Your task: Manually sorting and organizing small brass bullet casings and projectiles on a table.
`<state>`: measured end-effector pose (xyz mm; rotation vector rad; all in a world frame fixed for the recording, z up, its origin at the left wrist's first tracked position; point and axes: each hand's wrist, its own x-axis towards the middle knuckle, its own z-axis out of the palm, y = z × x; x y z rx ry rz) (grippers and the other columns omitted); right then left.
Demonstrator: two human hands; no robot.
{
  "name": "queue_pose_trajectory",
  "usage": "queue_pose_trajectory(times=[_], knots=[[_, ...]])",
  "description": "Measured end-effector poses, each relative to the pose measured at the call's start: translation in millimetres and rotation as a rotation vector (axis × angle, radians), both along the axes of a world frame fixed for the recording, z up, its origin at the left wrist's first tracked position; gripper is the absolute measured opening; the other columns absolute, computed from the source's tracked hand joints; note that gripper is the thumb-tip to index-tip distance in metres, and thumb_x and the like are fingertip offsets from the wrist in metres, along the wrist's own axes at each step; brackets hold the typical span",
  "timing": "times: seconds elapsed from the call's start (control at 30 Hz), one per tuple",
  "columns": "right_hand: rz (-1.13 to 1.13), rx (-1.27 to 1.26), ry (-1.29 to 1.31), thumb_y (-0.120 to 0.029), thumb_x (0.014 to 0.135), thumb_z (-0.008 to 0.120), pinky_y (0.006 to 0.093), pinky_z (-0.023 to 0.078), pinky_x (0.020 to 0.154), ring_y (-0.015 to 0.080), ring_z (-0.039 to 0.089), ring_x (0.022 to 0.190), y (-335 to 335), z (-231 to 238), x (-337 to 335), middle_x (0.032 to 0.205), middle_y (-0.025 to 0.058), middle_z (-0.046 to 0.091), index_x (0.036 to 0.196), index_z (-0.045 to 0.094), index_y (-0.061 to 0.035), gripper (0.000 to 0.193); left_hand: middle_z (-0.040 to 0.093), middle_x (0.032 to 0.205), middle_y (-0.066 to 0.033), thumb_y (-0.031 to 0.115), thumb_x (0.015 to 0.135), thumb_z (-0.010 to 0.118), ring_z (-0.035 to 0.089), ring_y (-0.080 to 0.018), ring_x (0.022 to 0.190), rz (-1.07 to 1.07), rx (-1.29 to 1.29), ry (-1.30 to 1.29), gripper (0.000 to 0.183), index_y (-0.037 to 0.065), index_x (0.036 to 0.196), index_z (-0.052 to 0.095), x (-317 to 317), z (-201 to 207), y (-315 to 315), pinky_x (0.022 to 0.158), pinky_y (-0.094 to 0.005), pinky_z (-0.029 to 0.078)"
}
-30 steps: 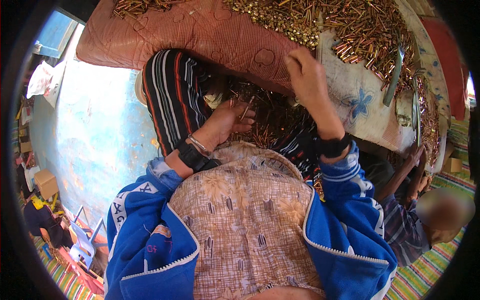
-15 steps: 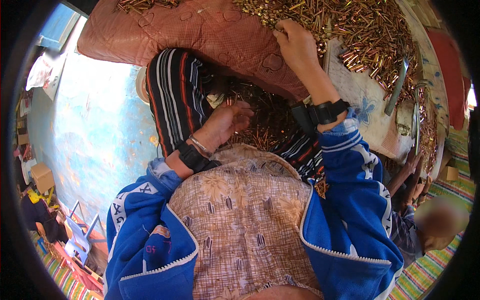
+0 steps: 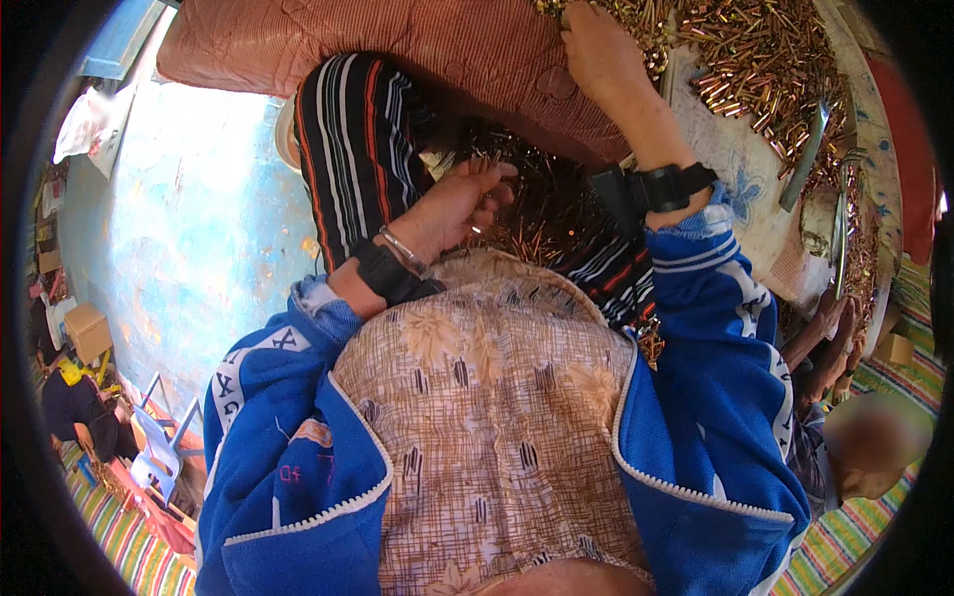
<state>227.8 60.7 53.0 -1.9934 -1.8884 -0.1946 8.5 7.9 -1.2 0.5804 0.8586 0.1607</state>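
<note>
Over the lap, above a dark hollow holding many slim golden metal pieces, is my left hand, palm partly up with its fingers curled in. A shiny speck shows by its fingertips; what it holds is too small to name. My right hand reaches to the upper edge, its bent fingers at the border of a heap of small golden pieces. Those fingers are closed together and partly cut off by the view, so anything in them is hidden. A reddish-brown quilted cushion lies between the lap and the heap.
A large pile of thin golden rods covers the pale cloth at the right. A flat metal strip lies beside it. Another person sits at the lower right. A blue chair stands at the lower left.
The cushion and pile sit higher in the view. My right hand has shifted up and slightly right, toward the upper edge. My left hand stays over the lap, its fingers more curled.
</note>
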Motion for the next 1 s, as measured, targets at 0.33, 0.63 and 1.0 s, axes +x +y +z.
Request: queue_pose_trajectory(times=[0.33,0.63,1.0], knots=[[0.050,-0.031,0.639,-0.013,0.081,0.056,0.0330,0.043,0.059,0.0231,0.055,0.065,-83,7,-29,0.069,0.0113,0.055,0.087,0.055,-0.0008,0.013,0.058,0.079,-0.0054,0.018,0.090,0.047,0.043,-0.0045,0.058,0.006,0.113,-0.030,0.016,0.010,0.102,0.042,3,-4,-6,0.042,-0.0162,0.031],[-0.010,-0.306,1.279,-0.007,0.081,0.056,0.0219,0.039,0.056,0.0073,0.045,0.062,-135,-30,-35,0.070,-0.0001,0.052,0.088,0.058,0.0007,0.011,0.059,0.082,-0.0065,0.018,0.089,0.050,0.045,-0.0038,0.061,-0.111,0.151,-0.146,0.013,0.011,0.099,0.045,7,6,-9,0.041,-0.0138,0.029],[-0.011,-0.290,1.360,-0.006,0.080,0.058,0.0213,0.039,0.053,0.0072,0.047,0.059,-139,-36,-42,0.072,0.0009,0.053,0.088,0.055,0.0015,0.012,0.060,0.084,-0.0092,0.014,0.087,0.053,0.048,-0.0058,0.062,-0.118,0.185,-0.168,0.012,0.008,0.095,0.047,8,10,-13,0.042,-0.0140,0.032]])
